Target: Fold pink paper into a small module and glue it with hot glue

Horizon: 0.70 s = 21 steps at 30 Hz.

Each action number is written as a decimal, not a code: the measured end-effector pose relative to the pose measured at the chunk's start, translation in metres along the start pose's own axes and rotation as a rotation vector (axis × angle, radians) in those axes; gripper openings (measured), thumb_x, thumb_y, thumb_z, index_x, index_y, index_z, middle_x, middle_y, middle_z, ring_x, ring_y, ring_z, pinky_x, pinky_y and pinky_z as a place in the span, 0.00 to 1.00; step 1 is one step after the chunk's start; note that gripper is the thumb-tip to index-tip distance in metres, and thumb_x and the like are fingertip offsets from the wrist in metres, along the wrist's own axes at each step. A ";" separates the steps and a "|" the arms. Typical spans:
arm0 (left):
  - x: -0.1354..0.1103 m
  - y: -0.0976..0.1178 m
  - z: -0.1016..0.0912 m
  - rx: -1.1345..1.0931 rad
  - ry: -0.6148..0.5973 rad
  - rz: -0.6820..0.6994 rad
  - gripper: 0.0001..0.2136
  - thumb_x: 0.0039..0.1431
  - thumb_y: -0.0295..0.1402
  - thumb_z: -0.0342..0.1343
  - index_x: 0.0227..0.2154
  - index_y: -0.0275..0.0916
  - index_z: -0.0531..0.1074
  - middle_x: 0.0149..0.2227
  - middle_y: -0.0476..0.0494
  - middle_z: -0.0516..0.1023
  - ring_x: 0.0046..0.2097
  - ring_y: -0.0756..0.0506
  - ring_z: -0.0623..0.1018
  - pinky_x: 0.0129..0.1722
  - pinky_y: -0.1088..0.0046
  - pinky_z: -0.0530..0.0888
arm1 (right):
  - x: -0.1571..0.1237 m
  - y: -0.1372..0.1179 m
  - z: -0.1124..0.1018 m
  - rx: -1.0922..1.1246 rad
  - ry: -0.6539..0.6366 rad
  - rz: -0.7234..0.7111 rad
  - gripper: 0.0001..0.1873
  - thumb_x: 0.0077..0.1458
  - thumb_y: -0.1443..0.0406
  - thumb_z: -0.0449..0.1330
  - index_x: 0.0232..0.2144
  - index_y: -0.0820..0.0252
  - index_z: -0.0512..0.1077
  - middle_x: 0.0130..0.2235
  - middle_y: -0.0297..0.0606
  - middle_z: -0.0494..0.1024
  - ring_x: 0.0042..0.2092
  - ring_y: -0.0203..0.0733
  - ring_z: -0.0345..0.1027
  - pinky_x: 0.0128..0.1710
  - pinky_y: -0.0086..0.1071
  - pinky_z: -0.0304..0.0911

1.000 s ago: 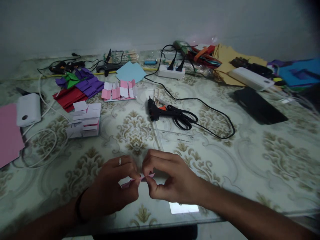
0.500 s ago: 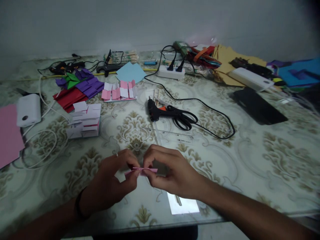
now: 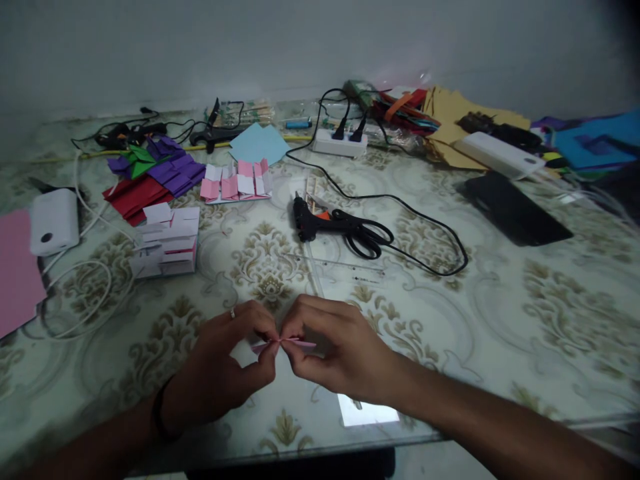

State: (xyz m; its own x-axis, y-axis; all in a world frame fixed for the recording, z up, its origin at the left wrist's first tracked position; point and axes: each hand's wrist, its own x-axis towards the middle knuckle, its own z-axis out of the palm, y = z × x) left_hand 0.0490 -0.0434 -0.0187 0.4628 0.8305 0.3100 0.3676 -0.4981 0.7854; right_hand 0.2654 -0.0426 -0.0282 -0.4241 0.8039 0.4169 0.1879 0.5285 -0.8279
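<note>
Both hands pinch one small folded piece of pink paper above the front of the table. My left hand grips its left part between thumb and fingers; my right hand grips the part beside it, with the fingertips of the two hands nearly touching. Most of the fold is hidden by the fingers. Under my right wrist lies a bright white rectangle, perhaps a paper or a reflection. Beyond the hands are a clear ruler, a black glue gun and black-handled scissors.
Folded white-and-pink paper pieces lie at the left, near a white power bank and pink sheets. A power strip stands at the back. A black phone lies at the right, below yellow paper.
The fingertips of my two hands have come closer together on the pink paper, and less of it shows between them. The view has shifted slightly.
</note>
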 end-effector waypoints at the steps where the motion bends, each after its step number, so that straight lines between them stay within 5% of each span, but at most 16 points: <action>1: 0.000 0.000 0.000 0.014 0.002 0.007 0.11 0.58 0.19 0.57 0.35 0.44 0.72 0.32 0.54 0.78 0.32 0.50 0.78 0.35 0.75 0.76 | 0.000 0.000 0.001 -0.010 0.006 0.003 0.07 0.62 0.71 0.64 0.34 0.55 0.72 0.31 0.31 0.76 0.30 0.36 0.70 0.30 0.29 0.64; 11: 0.000 0.005 0.000 0.053 -0.003 0.071 0.11 0.55 0.18 0.56 0.31 0.43 0.69 0.30 0.54 0.76 0.32 0.50 0.77 0.35 0.76 0.75 | -0.004 -0.005 0.006 -0.016 0.021 -0.025 0.06 0.59 0.72 0.64 0.33 0.57 0.73 0.31 0.34 0.78 0.30 0.36 0.70 0.30 0.29 0.64; 21: 0.000 0.001 -0.005 -0.006 -0.034 -0.099 0.09 0.55 0.20 0.55 0.31 0.43 0.73 0.31 0.52 0.80 0.33 0.48 0.81 0.34 0.73 0.75 | 0.003 -0.008 -0.001 0.068 0.025 0.053 0.08 0.53 0.75 0.63 0.30 0.58 0.72 0.29 0.29 0.72 0.29 0.33 0.65 0.30 0.26 0.59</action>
State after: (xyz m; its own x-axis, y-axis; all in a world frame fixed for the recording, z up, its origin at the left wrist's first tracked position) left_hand 0.0448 -0.0424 -0.0153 0.4514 0.8666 0.2126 0.4083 -0.4124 0.8144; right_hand 0.2634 -0.0438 -0.0197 -0.3930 0.8371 0.3806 0.1482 0.4661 -0.8722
